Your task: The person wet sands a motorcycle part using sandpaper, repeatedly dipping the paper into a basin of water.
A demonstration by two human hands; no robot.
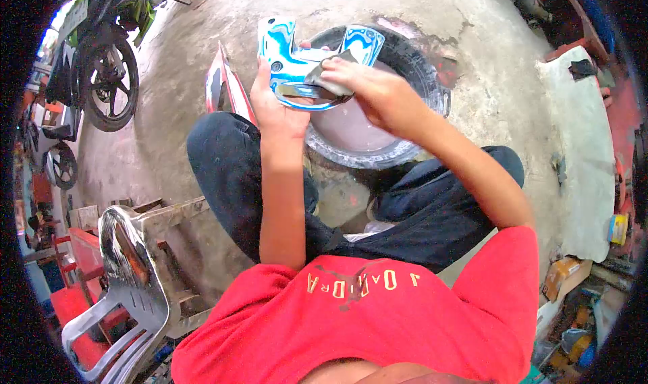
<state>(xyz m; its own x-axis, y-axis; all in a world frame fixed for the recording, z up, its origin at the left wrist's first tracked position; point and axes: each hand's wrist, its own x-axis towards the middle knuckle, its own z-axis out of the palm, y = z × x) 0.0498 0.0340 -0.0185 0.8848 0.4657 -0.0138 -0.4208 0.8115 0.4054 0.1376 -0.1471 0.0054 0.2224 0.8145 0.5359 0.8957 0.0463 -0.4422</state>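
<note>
My left hand [278,111] grips a blue-and-white plastic motorcycle fairing panel [280,50] from its near left side, with fingertips showing behind it. The panel has a notch at the top and a curved lower edge. Against its face my right hand [378,90] presses a grey sheet that looks like sandpaper [318,80], fingers bent over it. Below the panel a black tyre-shaped basin [413,63] holds cloudy greyish liquid [347,127]. The panel hides part of the basin's far left rim.
A red-and-white panel [235,90] lies on the concrete floor by my left knee. Motorcycles stand at the left, one with a black wheel [109,80]. A grey plastic chair [138,293] is at lower left. Along the right are a pale board [584,161] and a cardboard box [565,278].
</note>
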